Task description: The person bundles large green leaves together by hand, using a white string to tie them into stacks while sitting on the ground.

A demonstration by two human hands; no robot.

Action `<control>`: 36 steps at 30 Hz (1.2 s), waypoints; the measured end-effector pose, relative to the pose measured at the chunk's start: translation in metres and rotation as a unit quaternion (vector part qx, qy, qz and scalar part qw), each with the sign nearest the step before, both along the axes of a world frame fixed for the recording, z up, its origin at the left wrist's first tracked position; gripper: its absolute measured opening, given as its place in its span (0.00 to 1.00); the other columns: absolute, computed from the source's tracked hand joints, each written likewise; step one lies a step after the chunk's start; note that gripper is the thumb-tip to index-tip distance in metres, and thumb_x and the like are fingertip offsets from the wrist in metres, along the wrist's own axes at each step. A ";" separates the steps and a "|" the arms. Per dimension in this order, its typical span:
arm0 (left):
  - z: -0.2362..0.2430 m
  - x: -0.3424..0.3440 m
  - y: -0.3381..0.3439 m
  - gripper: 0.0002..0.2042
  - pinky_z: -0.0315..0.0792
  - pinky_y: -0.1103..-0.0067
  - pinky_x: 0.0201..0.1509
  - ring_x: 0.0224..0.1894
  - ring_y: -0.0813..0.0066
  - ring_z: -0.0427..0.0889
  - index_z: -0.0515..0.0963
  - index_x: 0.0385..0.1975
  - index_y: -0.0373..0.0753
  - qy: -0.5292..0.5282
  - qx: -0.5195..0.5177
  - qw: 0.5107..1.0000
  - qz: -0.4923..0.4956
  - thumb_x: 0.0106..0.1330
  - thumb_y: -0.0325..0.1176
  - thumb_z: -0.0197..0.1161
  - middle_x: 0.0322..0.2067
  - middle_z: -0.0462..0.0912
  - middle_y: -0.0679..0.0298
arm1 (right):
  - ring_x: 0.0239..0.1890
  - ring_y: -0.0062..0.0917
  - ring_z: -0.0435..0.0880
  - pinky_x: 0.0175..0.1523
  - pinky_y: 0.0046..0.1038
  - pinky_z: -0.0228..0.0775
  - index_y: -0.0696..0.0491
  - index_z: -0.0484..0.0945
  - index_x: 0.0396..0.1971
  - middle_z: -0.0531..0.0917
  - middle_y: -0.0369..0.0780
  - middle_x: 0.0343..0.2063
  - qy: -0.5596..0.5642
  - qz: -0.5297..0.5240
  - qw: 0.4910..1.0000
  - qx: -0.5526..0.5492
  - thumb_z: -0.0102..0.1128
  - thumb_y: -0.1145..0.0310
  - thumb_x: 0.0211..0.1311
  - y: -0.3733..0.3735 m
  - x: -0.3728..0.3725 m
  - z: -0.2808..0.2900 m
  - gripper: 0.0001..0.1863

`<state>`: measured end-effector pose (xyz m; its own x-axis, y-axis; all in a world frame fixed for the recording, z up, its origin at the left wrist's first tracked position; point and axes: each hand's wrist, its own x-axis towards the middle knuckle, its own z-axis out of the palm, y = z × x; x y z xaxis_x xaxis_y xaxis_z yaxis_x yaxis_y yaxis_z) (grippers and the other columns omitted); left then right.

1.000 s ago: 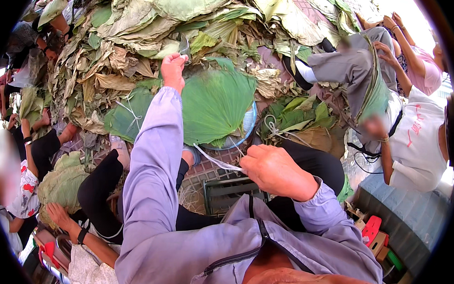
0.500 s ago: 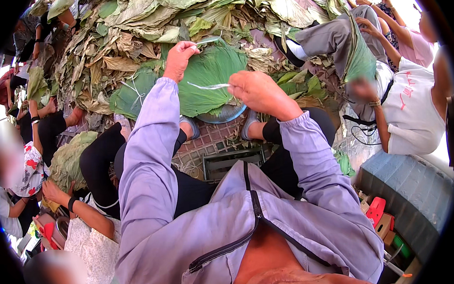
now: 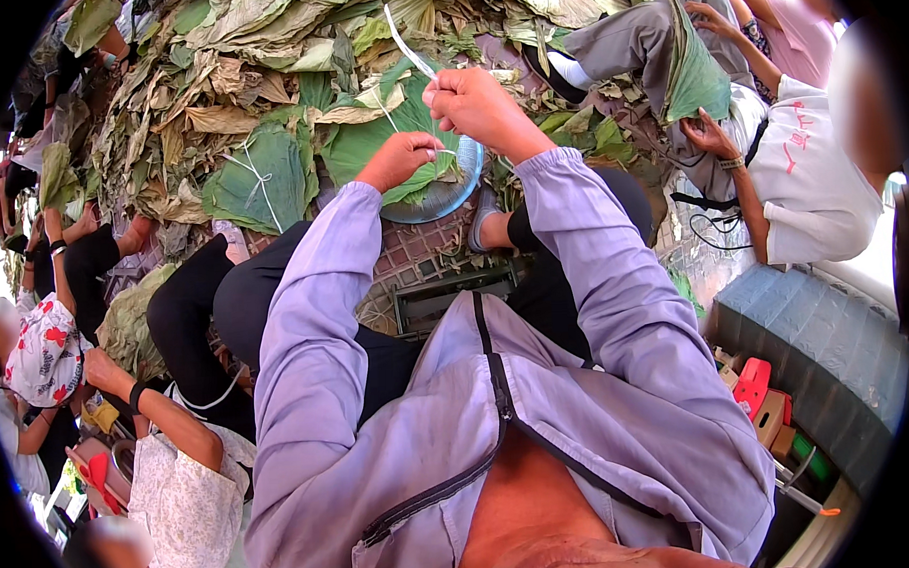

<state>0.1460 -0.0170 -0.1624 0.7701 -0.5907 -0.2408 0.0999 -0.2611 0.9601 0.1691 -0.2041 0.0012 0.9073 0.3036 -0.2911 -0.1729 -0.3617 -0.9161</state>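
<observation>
Left hand (image 3: pixel 400 159) pinches a short white string end (image 3: pixel 444 151) between thumb and fingertips over the near right part of the blue basin (image 3: pixel 466 185), while the right hand (image 3: pixel 489 113), just beyond, pinches a white strip (image 3: pixel 404 38) whose free end points up past the far edge; one string or two, can't tell. To handle it well, probably pinch close to the leaves and pull evenly, since a jerk could split them. Green leaf bundle (image 3: pixel 353 150) lies on the basin, overhanging its left edge, near and right rim showing, inside hidden; dry leaf pile (image 3: pixel 222 87) beyond.
</observation>
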 end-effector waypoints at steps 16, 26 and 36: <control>0.009 -0.028 0.002 0.12 0.72 0.82 0.44 0.35 0.82 0.77 0.83 0.43 0.35 0.167 -0.033 0.981 0.097 0.71 0.38 0.62 0.33 0.82 0.70 | 0.39 0.48 0.84 0.47 0.40 0.75 0.61 0.78 0.39 0.84 0.54 0.32 -0.061 -0.068 0.990 -0.107 0.68 0.61 0.52 0.001 0.000 -0.048 0.20; 0.013 -0.030 0.010 0.09 0.73 0.82 0.41 0.32 0.81 0.76 0.79 0.43 0.33 0.230 -0.125 0.955 0.140 0.72 0.33 0.61 0.29 0.79 0.69 | 0.39 0.52 0.85 0.46 0.45 0.77 0.59 0.83 0.32 0.85 0.56 0.33 -0.047 0.164 0.947 -0.273 0.60 0.64 0.52 -0.002 -0.042 -0.099 0.14; 0.000 -0.036 0.015 0.08 0.72 0.82 0.36 0.29 0.80 0.76 0.78 0.40 0.32 0.214 -0.116 0.948 0.204 0.62 0.23 0.66 0.30 0.80 0.67 | 0.35 0.46 0.87 0.42 0.44 0.77 0.53 0.85 0.31 0.86 0.52 0.32 0.058 0.178 0.954 -0.233 0.54 0.70 0.54 0.002 -0.044 -0.107 0.10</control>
